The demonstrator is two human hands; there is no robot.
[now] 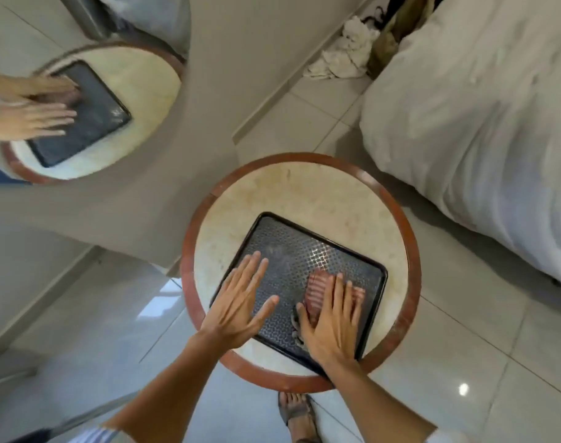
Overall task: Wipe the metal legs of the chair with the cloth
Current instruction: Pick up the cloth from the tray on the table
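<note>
Your right hand presses flat and open on the striped cloth lying in the black tray, left hand spread beside it; the cloth looks soft and light, so pinch up a bunched edge.

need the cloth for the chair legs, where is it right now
In the head view, the striped cloth lies under the right hand, on the right part of the black tray atop the round table.
</note>
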